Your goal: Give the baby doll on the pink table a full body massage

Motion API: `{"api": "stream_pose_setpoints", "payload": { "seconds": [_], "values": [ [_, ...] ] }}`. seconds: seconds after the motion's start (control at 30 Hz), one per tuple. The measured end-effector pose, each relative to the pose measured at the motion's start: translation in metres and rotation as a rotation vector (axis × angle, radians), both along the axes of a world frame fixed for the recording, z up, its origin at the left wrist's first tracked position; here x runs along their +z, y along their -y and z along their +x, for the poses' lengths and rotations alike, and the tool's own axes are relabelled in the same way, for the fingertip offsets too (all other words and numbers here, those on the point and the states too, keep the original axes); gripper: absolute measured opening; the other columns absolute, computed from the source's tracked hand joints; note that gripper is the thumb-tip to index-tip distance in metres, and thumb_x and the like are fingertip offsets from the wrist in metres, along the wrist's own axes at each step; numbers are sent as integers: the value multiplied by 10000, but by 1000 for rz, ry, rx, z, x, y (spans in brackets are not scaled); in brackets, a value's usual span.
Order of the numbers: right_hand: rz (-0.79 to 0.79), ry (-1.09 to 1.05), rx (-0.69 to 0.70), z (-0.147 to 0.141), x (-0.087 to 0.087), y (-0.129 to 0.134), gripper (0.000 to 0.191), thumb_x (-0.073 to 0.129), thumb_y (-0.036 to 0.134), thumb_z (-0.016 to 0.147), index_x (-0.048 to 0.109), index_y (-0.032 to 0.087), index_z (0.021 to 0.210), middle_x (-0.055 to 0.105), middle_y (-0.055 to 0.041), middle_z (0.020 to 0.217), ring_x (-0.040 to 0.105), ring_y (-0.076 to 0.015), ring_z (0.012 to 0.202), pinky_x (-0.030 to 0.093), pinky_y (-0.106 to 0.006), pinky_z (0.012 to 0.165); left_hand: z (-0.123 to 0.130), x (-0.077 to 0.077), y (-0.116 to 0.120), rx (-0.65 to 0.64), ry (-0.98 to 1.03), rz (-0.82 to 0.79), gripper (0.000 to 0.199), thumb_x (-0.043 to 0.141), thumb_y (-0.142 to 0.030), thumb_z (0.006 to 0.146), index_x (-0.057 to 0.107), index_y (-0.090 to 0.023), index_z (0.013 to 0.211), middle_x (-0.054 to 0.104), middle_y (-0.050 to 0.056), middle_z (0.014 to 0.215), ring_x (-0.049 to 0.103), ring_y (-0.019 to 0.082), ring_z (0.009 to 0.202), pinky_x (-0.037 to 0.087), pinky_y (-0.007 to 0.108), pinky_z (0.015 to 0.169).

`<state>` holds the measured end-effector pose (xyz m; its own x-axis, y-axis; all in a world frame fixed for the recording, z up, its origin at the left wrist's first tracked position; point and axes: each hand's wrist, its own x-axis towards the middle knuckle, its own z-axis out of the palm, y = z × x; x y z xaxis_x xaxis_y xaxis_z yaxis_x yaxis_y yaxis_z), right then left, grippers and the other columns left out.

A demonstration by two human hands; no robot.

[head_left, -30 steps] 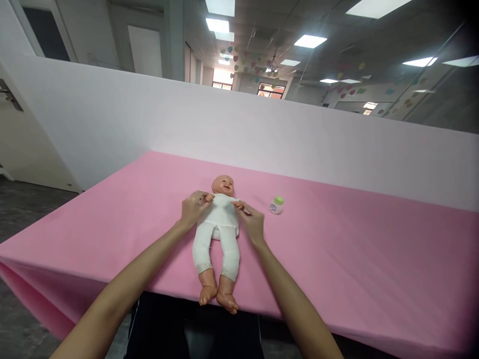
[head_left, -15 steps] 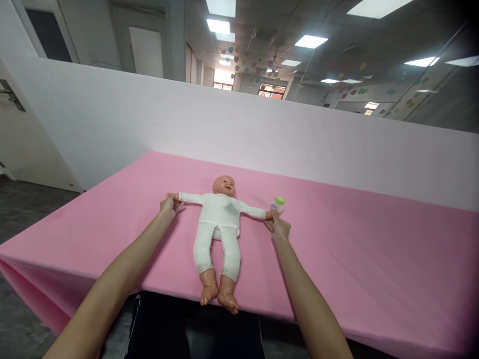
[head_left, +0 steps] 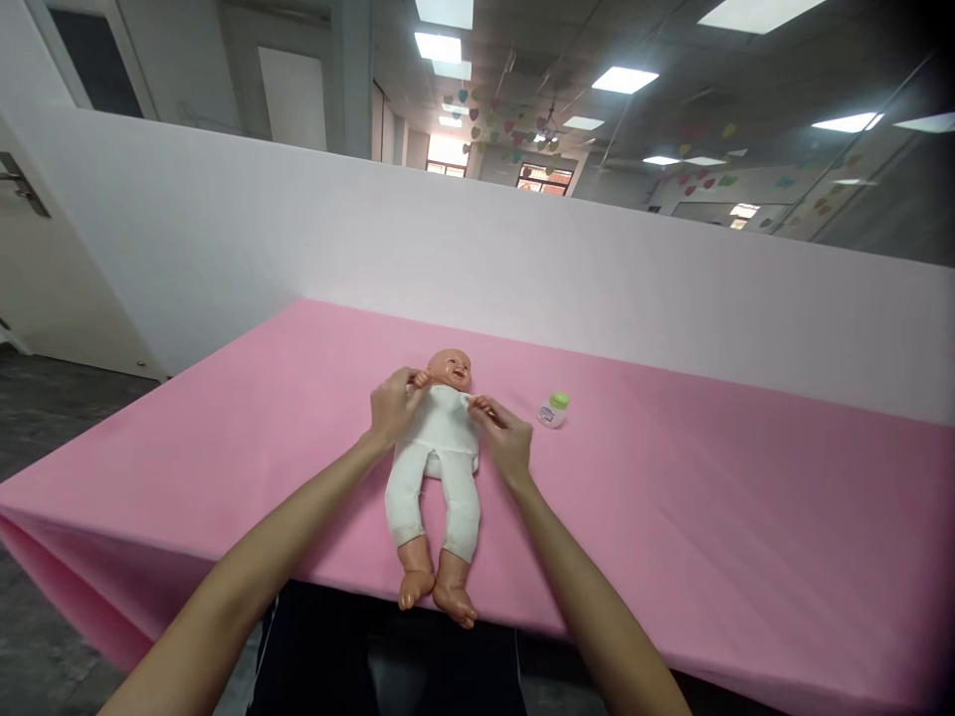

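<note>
A baby doll with a white cloth body lies on its back, its head away from me and its bare feet at the table's front edge. My left hand is closed on the doll's hand beside its chin. On the other side, my right hand grips the doll's other hand near the shoulder. Both doll arms are folded in, largely hidden behind my hands. A small clear bottle with a green cap stands to the right, apart from my right hand.
A pink cloth covers the table and hangs over its front left corner. Behind it runs a low white wall. A door with a handle is at the far left.
Both my hands have moved inward and up toward the doll's head, bringing its outstretched arms in over its chest and shoulders. The bottle, partly covered before, now shows fully.
</note>
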<state>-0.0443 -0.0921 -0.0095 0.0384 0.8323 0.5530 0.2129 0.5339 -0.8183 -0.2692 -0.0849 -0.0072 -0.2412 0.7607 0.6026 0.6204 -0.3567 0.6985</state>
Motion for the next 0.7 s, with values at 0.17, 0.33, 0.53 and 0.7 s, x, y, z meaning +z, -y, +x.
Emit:
{"api": "stream_pose_setpoints", "payload": {
  "seconds": [0.17,0.33,0.53,0.7],
  "values": [
    [220,661,87,-13,-21,15,244,610,272,996,777,265,1174,780,-26,1224,746,-225,1076,541,-272,826,16,-17,9,-62,-407,-65,121,630,-290,971,724,-225,1010,744,87,999,658,243,960,414,317,719],
    [326,872,90,-20,-22,19,254,553,241,1041,741,229,1211,749,-62,1296,704,-208,1184,495,-240,735,15,-25,9,-116,-542,-88,83,654,-188,934,723,-233,934,738,77,982,633,239,969,383,315,678],
    [97,478,58,-8,-13,9,236,677,306,960,790,267,1163,801,-10,1157,761,-213,991,559,-289,862,10,-18,10,-68,-303,-55,76,660,-286,951,724,-244,951,749,64,987,659,232,948,431,317,724],
    [-177,-284,-99,35,3,-25,421,866,434,753,816,146,1057,802,-75,1115,735,-254,1078,615,-375,952,-30,-11,-1,46,435,-15,194,752,-386,862,713,-226,964,748,47,980,699,212,895,536,318,772]
  ]
}}
